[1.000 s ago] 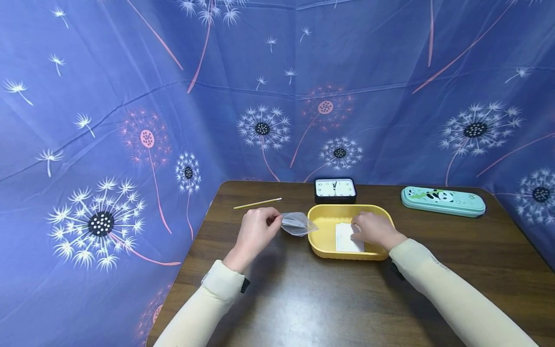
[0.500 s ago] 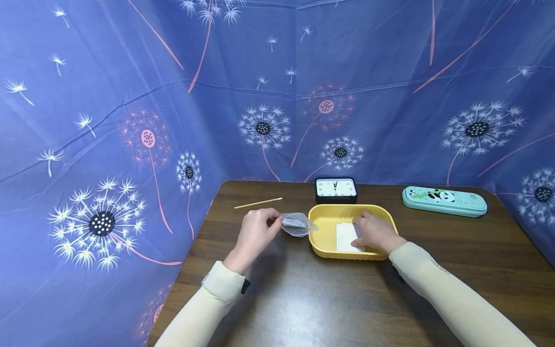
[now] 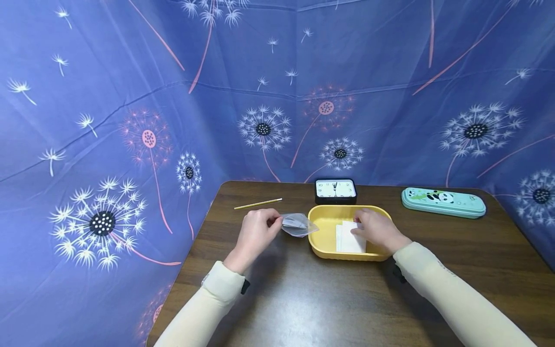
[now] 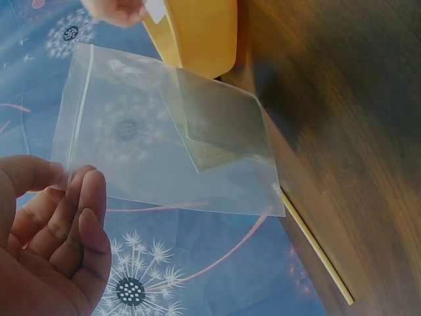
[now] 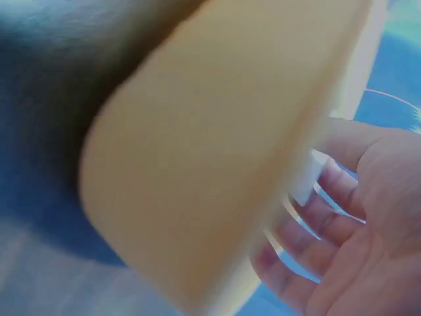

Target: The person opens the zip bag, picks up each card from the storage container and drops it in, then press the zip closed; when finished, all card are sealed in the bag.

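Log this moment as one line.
left hand: pinches clear plastic zip bag | right hand: on white paper sheets in yellow plastic tray

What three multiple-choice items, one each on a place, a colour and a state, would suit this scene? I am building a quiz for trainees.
1. Where is the clock?
A. Behind the tray
B. Left of the pencil
C. Inside the tray

2. What colour is the tray?
A. Green
B. Yellow
C. Red

3. What is the left hand doing?
A. Lying flat on the table
B. Gripping the pencil
C. Pinching a clear plastic bag

Key: 1 A, it stands at the tray's far rim. 2 B, the head view shows yellow. 3 C, fingers pinch the bag's edge.
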Available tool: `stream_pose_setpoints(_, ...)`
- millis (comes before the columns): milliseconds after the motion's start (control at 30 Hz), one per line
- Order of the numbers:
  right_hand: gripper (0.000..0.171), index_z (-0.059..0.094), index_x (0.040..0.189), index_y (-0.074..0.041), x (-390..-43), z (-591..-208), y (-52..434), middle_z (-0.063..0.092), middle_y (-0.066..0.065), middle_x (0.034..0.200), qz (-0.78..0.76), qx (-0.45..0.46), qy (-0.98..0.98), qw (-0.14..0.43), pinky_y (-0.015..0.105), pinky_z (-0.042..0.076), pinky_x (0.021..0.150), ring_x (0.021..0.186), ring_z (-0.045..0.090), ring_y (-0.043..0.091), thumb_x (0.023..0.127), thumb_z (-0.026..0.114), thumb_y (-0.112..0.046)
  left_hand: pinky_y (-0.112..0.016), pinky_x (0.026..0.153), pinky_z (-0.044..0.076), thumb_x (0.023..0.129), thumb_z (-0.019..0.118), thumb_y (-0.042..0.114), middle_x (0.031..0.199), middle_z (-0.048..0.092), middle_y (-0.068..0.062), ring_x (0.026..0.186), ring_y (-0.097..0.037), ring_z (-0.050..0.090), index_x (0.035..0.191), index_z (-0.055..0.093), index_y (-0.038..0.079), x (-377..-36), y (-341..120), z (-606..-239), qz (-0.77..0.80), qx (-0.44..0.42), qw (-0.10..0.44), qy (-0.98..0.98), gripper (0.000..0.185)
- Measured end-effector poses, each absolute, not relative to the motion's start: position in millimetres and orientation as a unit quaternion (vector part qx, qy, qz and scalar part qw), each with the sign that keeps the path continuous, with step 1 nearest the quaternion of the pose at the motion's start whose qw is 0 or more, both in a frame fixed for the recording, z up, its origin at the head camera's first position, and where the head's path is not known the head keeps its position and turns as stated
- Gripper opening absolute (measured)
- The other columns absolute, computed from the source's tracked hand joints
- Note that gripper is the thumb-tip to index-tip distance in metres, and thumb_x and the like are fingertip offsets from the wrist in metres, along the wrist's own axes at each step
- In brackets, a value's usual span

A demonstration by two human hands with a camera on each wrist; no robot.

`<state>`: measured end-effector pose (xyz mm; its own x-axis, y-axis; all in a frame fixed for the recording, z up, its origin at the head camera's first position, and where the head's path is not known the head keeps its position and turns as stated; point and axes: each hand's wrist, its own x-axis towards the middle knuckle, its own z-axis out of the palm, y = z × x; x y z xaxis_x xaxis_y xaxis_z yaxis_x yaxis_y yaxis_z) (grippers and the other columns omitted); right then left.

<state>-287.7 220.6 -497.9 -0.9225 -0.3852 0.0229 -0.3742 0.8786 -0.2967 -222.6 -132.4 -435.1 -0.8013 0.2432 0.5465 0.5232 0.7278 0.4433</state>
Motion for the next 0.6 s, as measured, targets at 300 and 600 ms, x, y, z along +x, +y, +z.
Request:
stream_pose_setpoints(300,0.013,0.069,0.083,-0.014,-275,-462,215,0.060,-0.005,0.075,-0.141,-0.232,0.962,0.018,0.037,0.046,0.066,0.068,0.051,0.014,0.093,0.078,-0.015,-0.027,0.056,0.046,0.090,0.074,0.007,0.067,0.064,0.012,0.055,-0.004,0.053,0.081,0.077,0.015,-221,-131,-434,-0.305,-0.215,0.232,-0.898,0.013)
stream_pose_setpoints(600,0.018,0.068,0.077,-0.016,-257,-441,209,0.054,-0.009,0.067,-0.141,-0.306,0.941,0.013,0.032,0.042,0.061,0.061,0.045,0.008,0.091,0.075,-0.007,-0.027,0.056,0.046,0.090,0.073,0.008,0.067,0.063,0.012,0.055,-0.003,0.053,0.082,0.078,0.015,-222,-130,-434,-0.308,-0.216,0.231,-0.897,0.012)
